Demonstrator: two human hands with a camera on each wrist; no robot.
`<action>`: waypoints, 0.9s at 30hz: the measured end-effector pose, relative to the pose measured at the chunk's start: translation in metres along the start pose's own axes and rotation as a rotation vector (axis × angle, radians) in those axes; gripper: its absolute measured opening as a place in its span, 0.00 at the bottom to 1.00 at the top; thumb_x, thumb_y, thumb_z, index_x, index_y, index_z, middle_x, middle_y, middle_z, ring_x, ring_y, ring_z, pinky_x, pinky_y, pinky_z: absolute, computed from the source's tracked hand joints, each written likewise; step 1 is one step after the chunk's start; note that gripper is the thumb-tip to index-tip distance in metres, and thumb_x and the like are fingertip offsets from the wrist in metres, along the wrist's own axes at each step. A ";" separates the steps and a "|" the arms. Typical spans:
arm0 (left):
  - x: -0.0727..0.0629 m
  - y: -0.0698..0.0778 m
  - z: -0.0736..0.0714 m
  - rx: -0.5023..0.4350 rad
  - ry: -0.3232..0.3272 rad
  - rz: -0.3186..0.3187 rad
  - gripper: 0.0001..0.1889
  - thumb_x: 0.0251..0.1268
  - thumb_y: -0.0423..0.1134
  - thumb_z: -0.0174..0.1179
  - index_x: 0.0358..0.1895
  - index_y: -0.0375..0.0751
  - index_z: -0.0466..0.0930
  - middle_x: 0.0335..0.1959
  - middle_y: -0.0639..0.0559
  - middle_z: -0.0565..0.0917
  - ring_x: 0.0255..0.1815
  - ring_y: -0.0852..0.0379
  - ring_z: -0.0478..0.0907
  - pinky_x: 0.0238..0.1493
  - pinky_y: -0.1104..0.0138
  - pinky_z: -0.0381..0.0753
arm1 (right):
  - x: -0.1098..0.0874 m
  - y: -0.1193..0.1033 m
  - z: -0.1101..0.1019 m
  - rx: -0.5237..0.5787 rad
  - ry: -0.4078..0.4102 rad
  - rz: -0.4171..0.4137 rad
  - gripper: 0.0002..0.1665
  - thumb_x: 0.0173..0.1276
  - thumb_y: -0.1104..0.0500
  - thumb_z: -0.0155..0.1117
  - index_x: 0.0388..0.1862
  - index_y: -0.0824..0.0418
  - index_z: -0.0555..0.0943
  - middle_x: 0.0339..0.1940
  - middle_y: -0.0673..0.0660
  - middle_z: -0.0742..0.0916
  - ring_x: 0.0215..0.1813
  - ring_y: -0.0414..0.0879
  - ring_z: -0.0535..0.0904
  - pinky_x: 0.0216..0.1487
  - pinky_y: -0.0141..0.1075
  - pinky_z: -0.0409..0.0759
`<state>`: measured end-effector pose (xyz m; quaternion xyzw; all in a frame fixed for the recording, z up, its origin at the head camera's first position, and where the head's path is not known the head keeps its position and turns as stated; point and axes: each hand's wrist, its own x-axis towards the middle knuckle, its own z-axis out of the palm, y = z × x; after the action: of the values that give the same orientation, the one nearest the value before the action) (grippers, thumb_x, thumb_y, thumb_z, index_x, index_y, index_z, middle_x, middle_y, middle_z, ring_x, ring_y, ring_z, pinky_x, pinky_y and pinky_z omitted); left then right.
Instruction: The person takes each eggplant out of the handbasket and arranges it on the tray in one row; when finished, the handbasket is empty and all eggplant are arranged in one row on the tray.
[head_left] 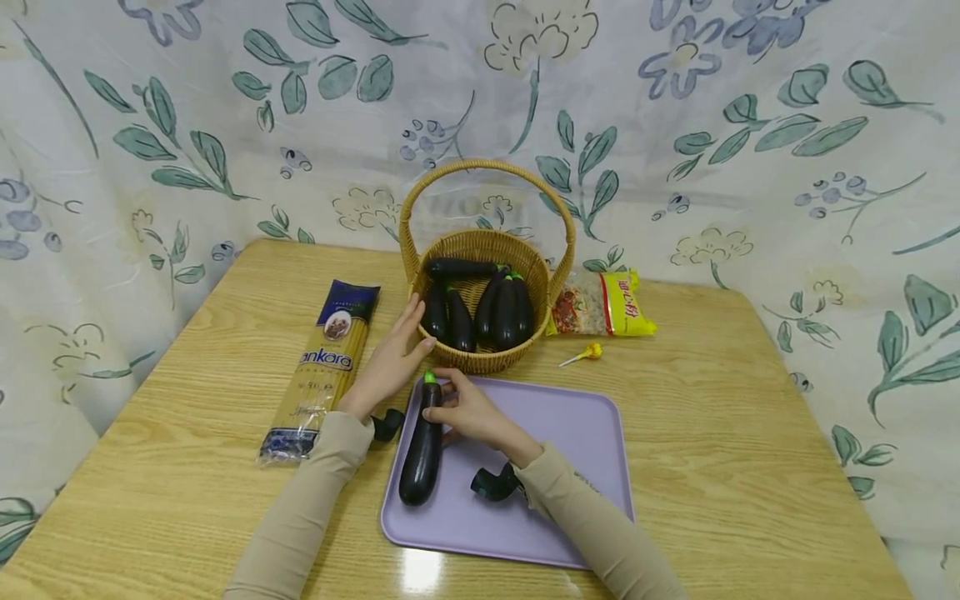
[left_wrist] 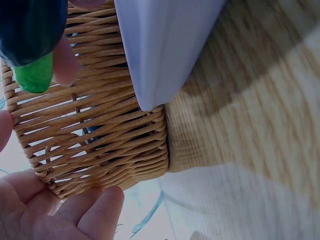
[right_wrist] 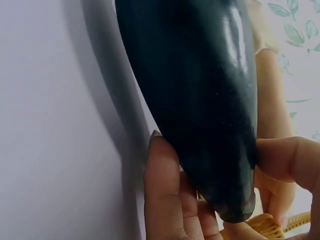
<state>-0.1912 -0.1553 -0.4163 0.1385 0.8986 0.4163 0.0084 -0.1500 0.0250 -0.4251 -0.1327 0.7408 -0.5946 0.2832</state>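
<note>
In the head view, my right hand (head_left: 472, 410) grips a dark eggplant (head_left: 422, 454) near its green stem end, thumb on top and fingers along the side. The eggplant lies lengthwise over the left part of the lilac tray (head_left: 540, 533); its shadow falls on the tray in the right wrist view. My left hand (head_left: 390, 362) rests against the left front of the wicker basket (head_left: 487, 363), fingers fairly straight along its side. The left wrist view shows those fingertips (left_wrist: 102, 212) at the woven wall. Several eggplants (head_left: 506, 312) lie inside the basket.
Left of the basket lies a spaghetti pack (head_left: 322, 367). A yellow-ended snack bag (head_left: 603, 304) is behind and right, with a lollipop (head_left: 588, 353) in front of it. The basket's tall handle (head_left: 487, 164) arches overhead. A floral curtain (head_left: 480, 100) hangs behind the table (head_left: 720, 417).
</note>
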 end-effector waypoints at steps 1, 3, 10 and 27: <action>0.000 0.000 0.000 0.002 -0.001 -0.001 0.36 0.76 0.51 0.46 0.79 0.45 0.41 0.81 0.53 0.37 0.81 0.43 0.41 0.74 0.41 0.52 | 0.000 0.001 0.001 -0.001 -0.001 0.003 0.40 0.65 0.63 0.63 0.74 0.63 0.58 0.59 0.69 0.74 0.43 0.48 0.82 0.31 0.41 0.86; -0.001 0.000 0.001 0.000 -0.001 -0.002 0.36 0.76 0.51 0.46 0.79 0.45 0.40 0.81 0.53 0.37 0.81 0.43 0.41 0.74 0.41 0.51 | 0.000 0.002 0.001 -0.005 -0.004 0.006 0.40 0.65 0.63 0.63 0.74 0.63 0.58 0.59 0.68 0.75 0.43 0.48 0.83 0.31 0.42 0.86; -0.002 0.000 0.000 -0.014 -0.006 -0.006 0.36 0.77 0.51 0.45 0.79 0.45 0.40 0.81 0.53 0.37 0.81 0.43 0.40 0.74 0.41 0.51 | 0.000 0.002 0.002 0.000 -0.015 0.010 0.40 0.65 0.63 0.63 0.74 0.63 0.58 0.57 0.68 0.75 0.43 0.49 0.83 0.32 0.44 0.87; 0.000 0.000 0.001 -0.002 0.000 -0.001 0.36 0.77 0.52 0.45 0.79 0.46 0.40 0.81 0.54 0.37 0.81 0.43 0.41 0.74 0.41 0.52 | 0.001 0.004 0.001 -0.009 -0.029 0.007 0.41 0.65 0.64 0.64 0.74 0.62 0.58 0.56 0.68 0.76 0.41 0.47 0.83 0.34 0.45 0.87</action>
<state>-0.1907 -0.1545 -0.4167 0.1381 0.8982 0.4171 0.0088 -0.1498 0.0244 -0.4290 -0.1397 0.7396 -0.5883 0.2955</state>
